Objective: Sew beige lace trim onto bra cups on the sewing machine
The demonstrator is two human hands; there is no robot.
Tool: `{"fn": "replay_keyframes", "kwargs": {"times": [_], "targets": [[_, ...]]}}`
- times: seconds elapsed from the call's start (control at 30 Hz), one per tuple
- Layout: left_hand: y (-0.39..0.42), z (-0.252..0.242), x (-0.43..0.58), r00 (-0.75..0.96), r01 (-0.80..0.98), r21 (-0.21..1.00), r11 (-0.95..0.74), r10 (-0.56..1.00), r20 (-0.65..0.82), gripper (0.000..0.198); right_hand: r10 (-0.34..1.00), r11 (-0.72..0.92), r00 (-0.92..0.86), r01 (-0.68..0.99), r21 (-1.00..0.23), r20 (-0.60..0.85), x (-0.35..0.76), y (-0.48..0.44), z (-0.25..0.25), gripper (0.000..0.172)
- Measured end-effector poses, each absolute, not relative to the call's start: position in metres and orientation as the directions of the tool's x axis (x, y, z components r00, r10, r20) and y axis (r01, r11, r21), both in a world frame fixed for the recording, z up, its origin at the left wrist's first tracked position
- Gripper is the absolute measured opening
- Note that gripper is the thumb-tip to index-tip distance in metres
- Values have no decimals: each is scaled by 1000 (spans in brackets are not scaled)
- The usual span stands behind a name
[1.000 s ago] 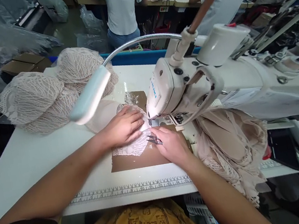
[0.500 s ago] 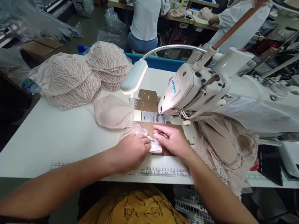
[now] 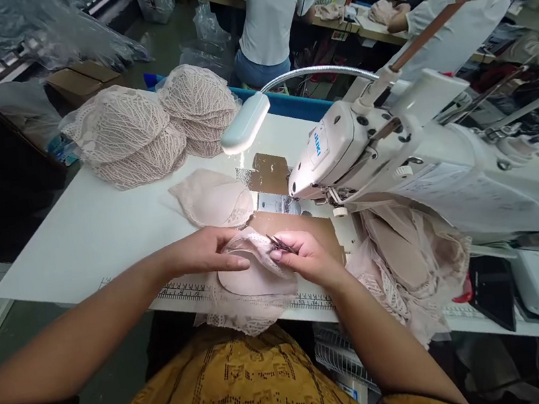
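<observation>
A pale pink bra cup [image 3: 250, 278] with a lace edge lies at the table's front edge, its lace hanging over the edge. My left hand [image 3: 209, 250] rests at its upper left side, thumb and fingers apart. My right hand [image 3: 310, 256] grips small dark thread snips [image 3: 282, 246], which point left by the cup's raised edge. Whether the right fingers also pinch that fabric, I cannot tell. Just beyond the hands another beige cup [image 3: 213, 196] lies beside the needle plate [image 3: 274, 202] of the white sewing machine [image 3: 325, 147].
Stacked lace cups [image 3: 124, 135] stand at the back left. A lamp [image 3: 246, 123] on a bendy neck hangs over the table [image 3: 118, 230]. Gathered beige pieces [image 3: 407, 256] lie right of my right hand, near a black phone [image 3: 493, 291]. Two people work at machines beyond.
The cup under my hands has been spread out toward the table's front edge. My left hand has opened and shifted left; the snips now show clearly in my right hand.
</observation>
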State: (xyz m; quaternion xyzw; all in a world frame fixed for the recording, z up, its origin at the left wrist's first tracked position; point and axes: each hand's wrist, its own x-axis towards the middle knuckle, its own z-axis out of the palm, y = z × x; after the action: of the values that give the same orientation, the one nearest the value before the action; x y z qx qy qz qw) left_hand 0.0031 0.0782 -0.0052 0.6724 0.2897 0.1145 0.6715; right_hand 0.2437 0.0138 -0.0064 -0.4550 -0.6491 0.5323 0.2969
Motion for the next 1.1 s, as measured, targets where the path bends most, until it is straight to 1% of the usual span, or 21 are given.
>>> {"fn": "replay_keyframes", "kwargs": {"times": [0.07,0.13,0.23,0.33,0.4,0.47,0.53,0.6,0.67,0.8,0.97,1.1], "targets": [[80,-8,17,838,140,954,264,482,-256,38,909,26,-409,251,-968,-82,239,13,-6,24],[80,-8,31,817,90,905,416,489,-306,36,935,28,-348,255,-966,-65,236,13,-6,21],[78,-8,43,772,113,851,513,493,-400,30,977,-12,-204,264,-964,-68,237,11,-9,22],[77,-8,47,779,125,855,503,484,-398,24,986,-64,-132,245,-967,-99,245,7,-13,35],[76,-11,47,780,108,878,466,508,-365,22,985,-62,-137,259,-964,-101,252,6,-15,45],[76,-13,45,770,88,906,415,549,-326,21,983,-38,-161,310,-950,-91,257,5,-16,48],[76,-15,44,763,73,929,363,579,-287,21,983,6,-175,371,-929,-63,260,6,-16,45],[76,-15,44,768,64,940,334,585,-260,23,983,47,-181,391,-919,-27,259,7,-14,38],[75,-14,44,772,81,940,330,576,-268,25,982,51,-186,382,-923,-23,256,9,-12,33],[76,-13,45,776,120,936,331,557,-296,26,978,23,-201,366,-930,-55,247,11,-9,28],[77,-15,44,776,122,943,309,563,-285,28,984,82,-176,389,-918,13,240,13,-8,19],[77,-18,47,761,134,944,303,578,-294,28,992,58,-125,369,-927,13,237,13,-16,17]]}}
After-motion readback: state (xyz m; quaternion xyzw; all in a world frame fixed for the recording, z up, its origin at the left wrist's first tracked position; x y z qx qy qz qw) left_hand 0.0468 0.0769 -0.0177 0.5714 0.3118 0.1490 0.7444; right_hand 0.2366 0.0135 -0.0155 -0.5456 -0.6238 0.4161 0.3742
